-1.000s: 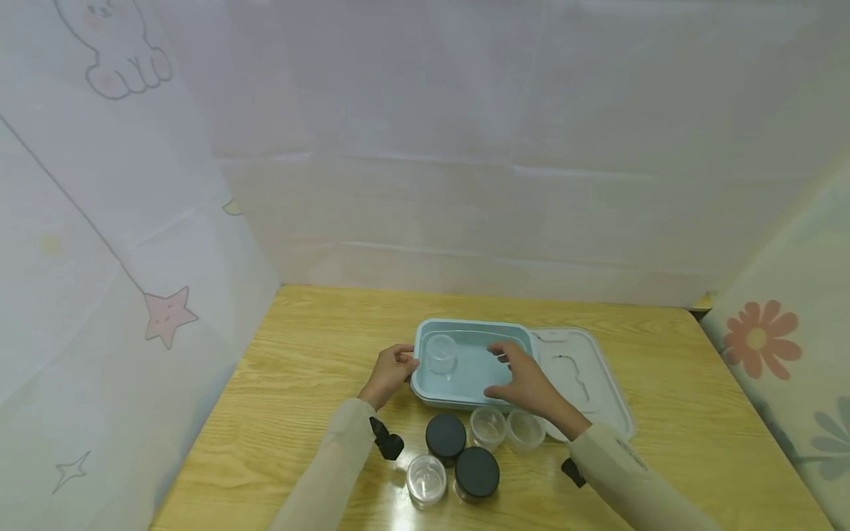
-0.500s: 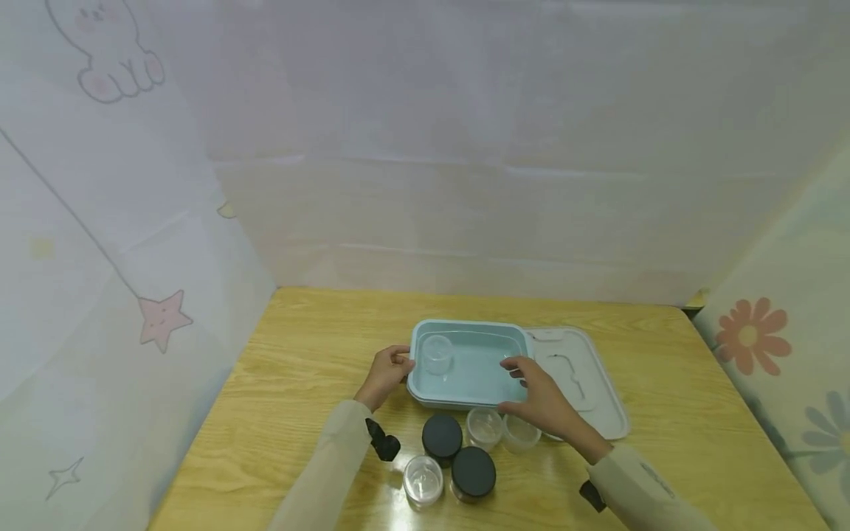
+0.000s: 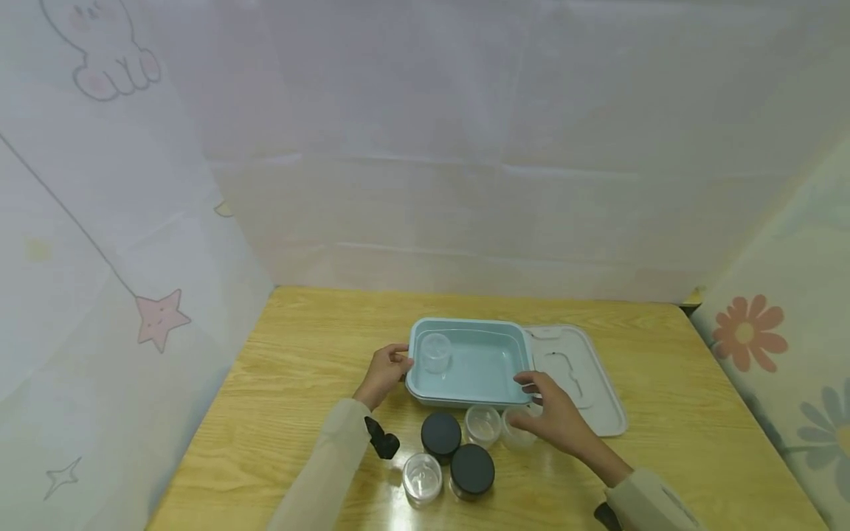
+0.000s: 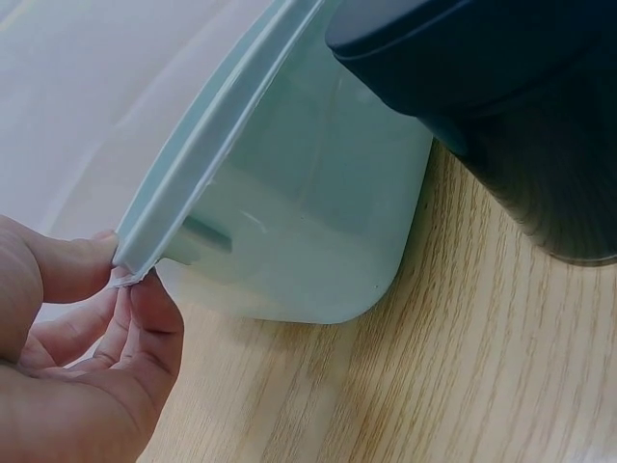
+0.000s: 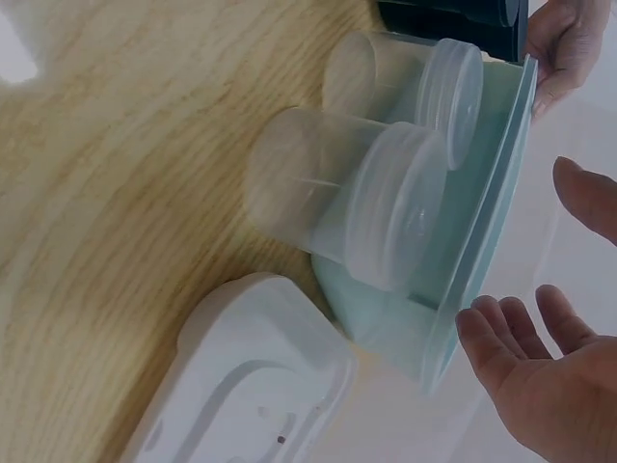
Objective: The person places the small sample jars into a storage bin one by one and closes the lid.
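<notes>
A light blue plastic bin (image 3: 481,361) stands on the table with a small clear jar (image 3: 435,352) inside at its left end. My left hand (image 3: 384,374) pinches the bin's left rim between thumb and fingers, seen closely in the left wrist view as the hand (image 4: 92,338) at the rim (image 4: 183,188). At the bin's front right corner my right hand (image 3: 556,414) holds nothing, thumb and fingers spread apart. In the right wrist view its fingertips lie right by the rim. Below it stands a clear lidded jar (image 5: 395,207), partly hidden by the hand in the head view.
In front of the bin are another clear jar (image 3: 482,426), two jars with black lids (image 3: 441,435) and a clear-topped jar (image 3: 422,478). A white lid (image 3: 594,391) lies to the bin's right. Printed cloth walls (image 3: 425,221) enclose the wooden table (image 3: 319,324).
My right hand has moved right and toward me, from over the inside of the bin to its front right corner. My left hand keeps its pinch on the rim.
</notes>
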The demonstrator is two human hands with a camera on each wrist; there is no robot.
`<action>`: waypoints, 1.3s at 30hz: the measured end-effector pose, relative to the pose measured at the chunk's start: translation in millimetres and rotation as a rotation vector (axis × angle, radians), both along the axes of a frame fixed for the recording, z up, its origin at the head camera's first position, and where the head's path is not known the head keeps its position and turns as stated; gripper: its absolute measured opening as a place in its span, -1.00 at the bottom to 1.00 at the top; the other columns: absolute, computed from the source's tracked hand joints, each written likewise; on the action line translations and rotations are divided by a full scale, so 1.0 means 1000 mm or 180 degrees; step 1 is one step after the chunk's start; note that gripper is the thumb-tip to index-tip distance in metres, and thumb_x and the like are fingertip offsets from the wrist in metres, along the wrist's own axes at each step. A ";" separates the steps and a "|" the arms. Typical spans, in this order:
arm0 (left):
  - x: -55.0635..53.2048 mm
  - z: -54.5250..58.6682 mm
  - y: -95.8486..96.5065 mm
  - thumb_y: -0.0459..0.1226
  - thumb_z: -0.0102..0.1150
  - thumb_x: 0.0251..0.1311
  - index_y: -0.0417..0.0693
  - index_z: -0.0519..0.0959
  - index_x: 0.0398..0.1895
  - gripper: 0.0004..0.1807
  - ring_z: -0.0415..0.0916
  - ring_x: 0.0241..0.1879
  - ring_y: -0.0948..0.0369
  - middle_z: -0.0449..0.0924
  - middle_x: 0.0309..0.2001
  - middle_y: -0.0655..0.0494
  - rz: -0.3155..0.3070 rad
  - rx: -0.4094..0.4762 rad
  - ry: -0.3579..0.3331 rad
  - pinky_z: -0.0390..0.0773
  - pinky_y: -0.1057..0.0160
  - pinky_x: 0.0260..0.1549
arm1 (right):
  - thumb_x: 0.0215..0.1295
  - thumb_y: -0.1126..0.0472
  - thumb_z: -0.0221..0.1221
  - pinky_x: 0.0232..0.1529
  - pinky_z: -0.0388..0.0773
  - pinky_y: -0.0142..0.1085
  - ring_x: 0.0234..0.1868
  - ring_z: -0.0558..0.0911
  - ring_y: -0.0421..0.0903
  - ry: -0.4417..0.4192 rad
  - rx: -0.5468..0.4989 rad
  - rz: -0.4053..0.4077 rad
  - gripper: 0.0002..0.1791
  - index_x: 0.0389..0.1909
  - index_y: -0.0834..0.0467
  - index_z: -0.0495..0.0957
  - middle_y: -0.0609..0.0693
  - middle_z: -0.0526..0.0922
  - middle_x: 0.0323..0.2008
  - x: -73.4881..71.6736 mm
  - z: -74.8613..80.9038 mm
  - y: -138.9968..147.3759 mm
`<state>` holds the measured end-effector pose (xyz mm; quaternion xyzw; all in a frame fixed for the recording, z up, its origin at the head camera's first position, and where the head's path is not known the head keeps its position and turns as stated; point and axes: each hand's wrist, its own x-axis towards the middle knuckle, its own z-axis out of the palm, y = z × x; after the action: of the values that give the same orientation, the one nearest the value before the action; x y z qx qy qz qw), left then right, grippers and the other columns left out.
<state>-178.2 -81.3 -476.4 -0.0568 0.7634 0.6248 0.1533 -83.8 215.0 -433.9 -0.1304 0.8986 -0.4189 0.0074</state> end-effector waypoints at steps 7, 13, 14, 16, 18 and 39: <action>0.001 0.002 -0.001 -0.38 0.06 0.32 -0.30 0.36 0.24 -0.57 0.54 -0.32 0.19 0.48 -0.18 -0.10 -0.0033 0.0051 0.0006 0.62 0.27 -0.29 | -0.07 0.34 0.43 0.00 0.55 0.02 0.00 0.52 0.14 -0.0055 0.0086 -0.0201 -0.42 0.02 0.32 0.44 0.20 0.51 -0.03 0.006 -0.006 0.004; 0.003 0.003 -0.001 -0.38 0.04 0.33 -0.35 0.33 0.26 -0.55 0.54 -0.31 0.18 0.48 -0.16 -0.13 -0.0063 0.0103 0.0050 0.63 0.23 -0.28 | -0.11 0.34 0.45 -0.04 0.57 -0.01 -0.05 0.54 0.08 -0.0029 0.0067 -0.0347 -0.45 -0.03 0.31 0.47 0.14 0.54 -0.09 0.011 -0.011 0.007; 0.003 0.003 -0.001 -0.38 0.04 0.33 -0.35 0.33 0.26 -0.54 0.54 -0.30 0.18 0.48 -0.16 -0.13 -0.0061 0.0099 0.0051 0.63 0.23 -0.28 | -0.10 0.34 0.44 -0.04 0.57 -0.02 -0.06 0.54 0.07 -0.0064 0.0062 -0.0362 -0.45 -0.04 0.30 0.47 0.12 0.54 -0.09 0.011 -0.011 0.008; 0.003 0.003 -0.001 -0.38 0.05 0.33 -0.34 0.33 0.26 -0.55 0.54 -0.30 0.18 0.48 -0.17 -0.12 -0.0055 0.0086 0.0055 0.62 0.25 -0.28 | -0.10 0.34 0.44 -0.04 0.57 -0.02 -0.06 0.54 0.05 -0.0101 0.0058 -0.0365 -0.46 -0.04 0.28 0.48 0.10 0.54 -0.10 0.012 -0.013 0.009; 0.003 0.003 -0.002 -0.38 0.05 0.33 -0.32 0.34 0.26 -0.56 0.53 -0.31 0.18 0.48 -0.18 -0.11 -0.0041 0.0063 0.0047 0.62 0.27 -0.29 | -0.09 0.35 0.44 -0.02 0.56 -0.02 -0.05 0.54 0.06 -0.0116 0.0054 -0.0353 -0.47 -0.05 0.28 0.48 0.09 0.54 -0.10 0.013 -0.013 0.010; -0.004 0.000 -0.001 -0.38 0.06 0.33 -0.27 0.36 0.24 -0.58 0.51 -0.33 0.18 0.50 -0.18 -0.10 -0.0053 -0.0007 0.0071 0.59 0.27 -0.30 | -0.10 0.30 0.45 0.03 0.54 0.02 0.04 0.53 0.18 -0.0156 0.0030 -0.0226 -0.48 -0.05 0.26 0.52 0.11 0.55 -0.07 0.015 -0.023 0.014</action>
<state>-182.2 -82.6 -476.6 -0.0437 0.7662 0.6233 0.1500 -68.8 229.4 -457.0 -0.0881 0.9042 -0.4177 0.0151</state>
